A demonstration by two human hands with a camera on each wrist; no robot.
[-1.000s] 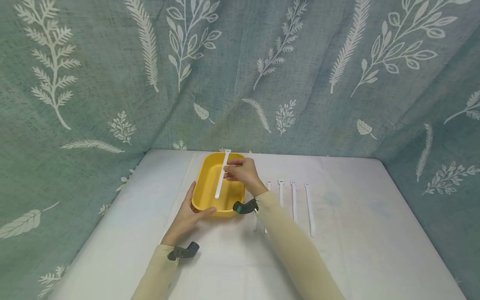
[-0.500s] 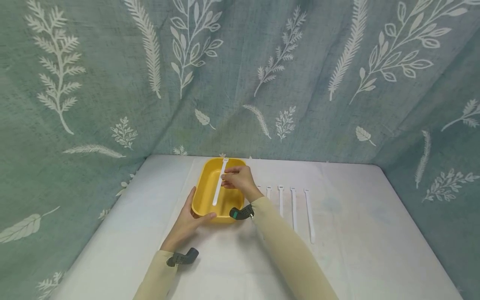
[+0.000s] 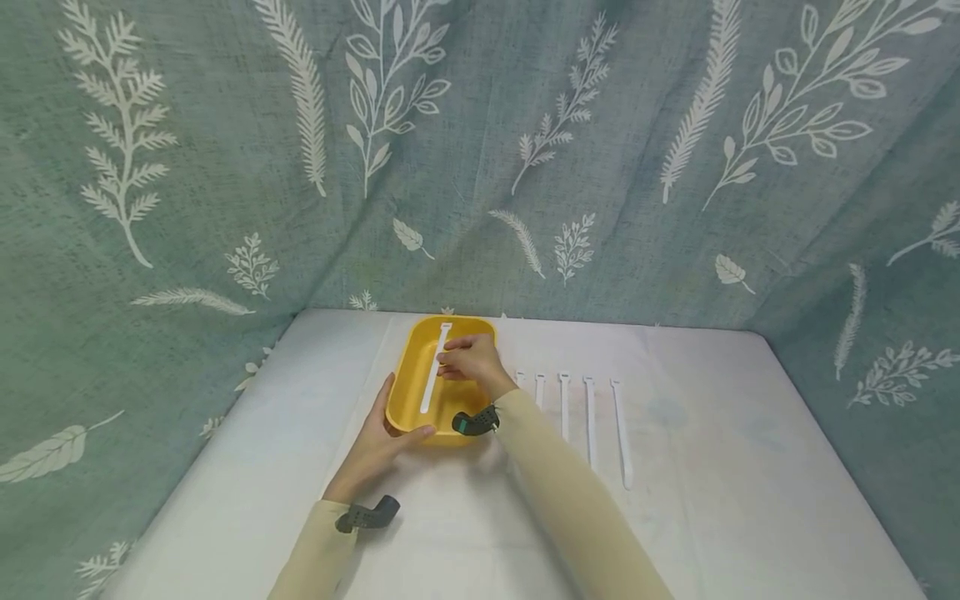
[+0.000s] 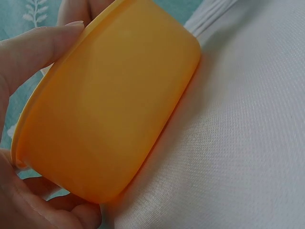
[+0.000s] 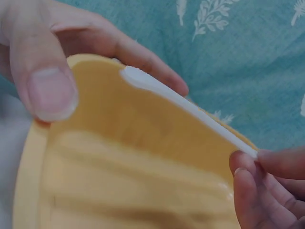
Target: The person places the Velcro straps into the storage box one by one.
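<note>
A yellow plastic tub [image 3: 404, 392] with rounded corners stands on the white cloth. My left hand [image 3: 372, 443] grips its near left corner; in the left wrist view the thumb [image 4: 45, 45] lies on the rim and the fingers curl along the side wall. My right hand [image 3: 472, 362] reaches over the tub and pinches a long white strap [image 3: 432, 379] with a slotted head. Lengthwise inside the rim, the strap lies near the left wall, its head at the far end. In the right wrist view, thumb and fingertips hold the strap's edge [image 5: 190, 107].
Several matching white straps [image 3: 620, 433] lie in a row on the cloth-covered table [image 3: 712, 467] right of the tub, partly hidden by the right sleeve [image 3: 573, 492]. A green leaf-patterned curtain [image 3: 465, 167] hangs behind the table and at both sides.
My right hand has moved slightly left and down, and the strap's head, earlier over the tub's far rim, is now inside it. My left hand keeps its grip. The head view has shifted a little.
</note>
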